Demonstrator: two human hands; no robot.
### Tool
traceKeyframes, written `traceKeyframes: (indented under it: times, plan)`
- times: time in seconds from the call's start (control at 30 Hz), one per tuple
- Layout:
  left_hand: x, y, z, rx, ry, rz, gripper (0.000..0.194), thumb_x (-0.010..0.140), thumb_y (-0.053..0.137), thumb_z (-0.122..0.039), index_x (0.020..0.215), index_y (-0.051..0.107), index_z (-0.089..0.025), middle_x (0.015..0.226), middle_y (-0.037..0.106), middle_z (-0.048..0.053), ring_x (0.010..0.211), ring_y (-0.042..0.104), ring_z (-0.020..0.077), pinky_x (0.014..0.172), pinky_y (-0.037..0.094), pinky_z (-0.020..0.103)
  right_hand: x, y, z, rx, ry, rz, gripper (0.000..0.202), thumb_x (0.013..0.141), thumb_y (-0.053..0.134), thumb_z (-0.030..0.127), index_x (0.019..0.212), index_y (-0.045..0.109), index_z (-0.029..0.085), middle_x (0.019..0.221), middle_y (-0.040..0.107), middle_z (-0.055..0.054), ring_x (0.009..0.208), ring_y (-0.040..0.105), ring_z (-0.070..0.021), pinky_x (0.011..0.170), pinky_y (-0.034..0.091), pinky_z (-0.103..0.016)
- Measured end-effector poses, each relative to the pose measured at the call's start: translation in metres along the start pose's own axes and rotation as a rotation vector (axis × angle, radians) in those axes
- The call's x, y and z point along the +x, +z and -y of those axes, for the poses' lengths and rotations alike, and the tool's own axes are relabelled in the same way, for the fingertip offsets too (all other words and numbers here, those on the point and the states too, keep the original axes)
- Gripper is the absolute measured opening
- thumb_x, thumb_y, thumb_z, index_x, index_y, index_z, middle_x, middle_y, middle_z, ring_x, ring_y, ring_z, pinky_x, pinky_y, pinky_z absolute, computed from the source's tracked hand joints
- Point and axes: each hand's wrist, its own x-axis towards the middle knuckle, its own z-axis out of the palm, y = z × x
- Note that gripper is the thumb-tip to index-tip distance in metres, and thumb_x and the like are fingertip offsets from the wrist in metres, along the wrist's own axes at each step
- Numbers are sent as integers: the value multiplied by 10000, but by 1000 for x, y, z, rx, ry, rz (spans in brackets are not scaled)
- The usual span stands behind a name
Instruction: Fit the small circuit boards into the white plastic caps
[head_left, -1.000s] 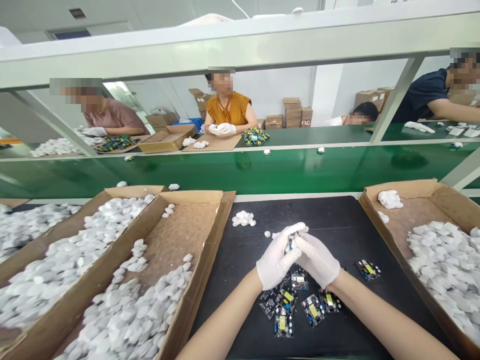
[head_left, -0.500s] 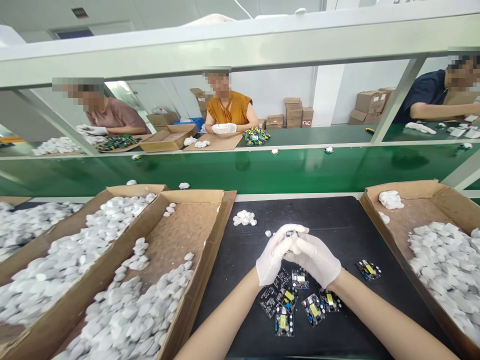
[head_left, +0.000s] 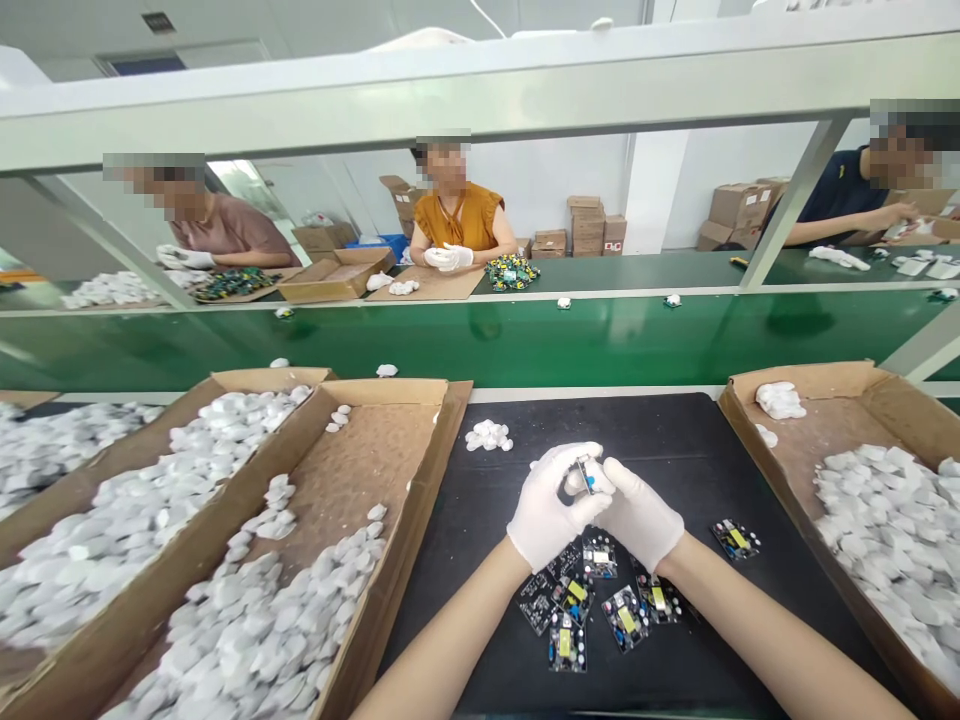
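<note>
White gloves cover both my hands above the black mat (head_left: 645, 425). My left hand (head_left: 551, 505) is closed round a small circuit board (head_left: 585, 476), which stands on edge between thumb and fingers, a blue part showing. My right hand (head_left: 637, 510) meets it from the right, its fingers closed at a white piece (head_left: 598, 474) against the board. Several circuit boards with yellow parts (head_left: 568, 642) lie on the mat below my hands, and one more board (head_left: 736, 538) lies to the right. A small heap of white pieces (head_left: 489, 435) sits at the mat's back left.
Cardboard trays of white pieces stand at the left (head_left: 397, 580) and right (head_left: 817, 375). Behind the mat runs a green conveyor (head_left: 465, 340) carrying small items, under a pale metal frame (head_left: 480, 100). Three people sit across it; two show white gloves.
My left hand has turned, so the board's edge and blue part now show. My right fingers have shifted slightly right. Small items on the conveyor have moved right.
</note>
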Motion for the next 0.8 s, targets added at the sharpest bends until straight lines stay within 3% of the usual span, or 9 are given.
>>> traceKeyframes:
  times: [0.13,0.27,0.43,0.57,0.7,0.8]
  plan:
    - [-2,-2,0,42,-5,-24,407,725,657,-348,1087,559,-189,1066,612,90,999,582,246,917,448,394,-2,2,1,-94,-61,62,350,725,614,508,759,627,160,750,572,-33,740,508,-167,754,395,-322]
    - [-4,0,-5,82,27,-6,350,730,612,-261,1065,556,-176,1049,625,91,972,602,233,895,471,384,-4,3,4,-168,-93,2,334,634,712,455,690,609,143,693,535,-15,662,471,-137,660,378,-277]
    - [-6,4,-7,120,79,-14,596,689,654,-256,1231,424,-164,1157,584,129,1043,581,250,898,479,401,-6,1,4,-230,-93,-79,305,607,741,390,692,593,137,669,521,-3,654,471,-136,697,382,-295]
    - [-6,2,-6,242,67,-26,405,695,679,-273,1077,573,-190,1058,635,87,988,602,243,883,483,410,-5,0,1,-280,-138,-95,302,634,726,402,696,587,140,664,514,7,630,444,-122,704,374,-292]
    - [-7,0,-7,132,-27,-86,304,746,623,-244,1045,600,-194,1058,641,74,978,610,221,873,496,375,-4,2,-2,-156,-117,-32,369,656,681,496,727,598,143,691,530,-4,646,465,-125,703,381,-293]
    - [-7,-2,-8,41,-100,-136,257,757,604,-236,1009,609,-182,1040,652,74,968,619,214,863,508,346,-4,4,-1,-152,-78,-25,366,632,716,447,793,619,133,722,553,-17,676,494,-134,712,388,-298]
